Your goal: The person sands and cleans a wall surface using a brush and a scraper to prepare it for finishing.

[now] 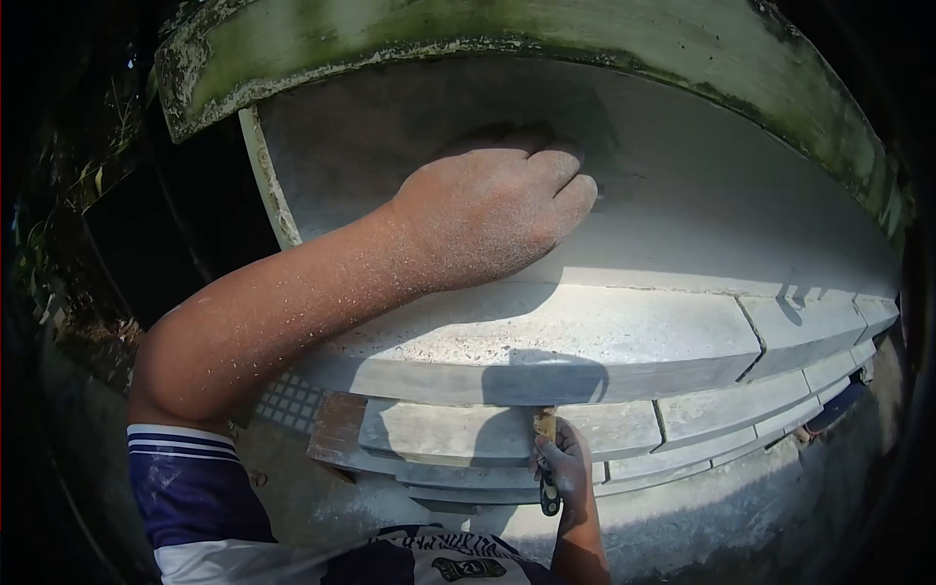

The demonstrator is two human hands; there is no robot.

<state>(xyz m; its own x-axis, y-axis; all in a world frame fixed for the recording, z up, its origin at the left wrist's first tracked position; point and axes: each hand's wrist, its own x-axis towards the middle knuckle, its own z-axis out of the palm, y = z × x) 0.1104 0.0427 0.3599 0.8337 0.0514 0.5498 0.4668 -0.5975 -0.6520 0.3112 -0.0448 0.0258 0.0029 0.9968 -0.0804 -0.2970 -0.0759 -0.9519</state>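
My left hand (497,210), coated in pale dust, is raised against the shaded wall face (702,185) under the green-stained ledge. Its fingers are curled towards the wall, and whatever they may hold is hidden. Lower down, my right hand (568,456) is closed around a putty knife (548,487) with a black handle, a hole in the handle's end and a yellowish-brown upper part. The putty knife points up towards the front edge of the top step (546,383). White flakes and dust lie on that step below my left forearm.
A green, weathered ledge (468,24) overhangs the wall. Pale stone-like steps (702,419) run down and to the right, with dark joints between slabs. A dark panel (166,234) and plants stand at the left. Small tiles (290,400) show beside the steps.
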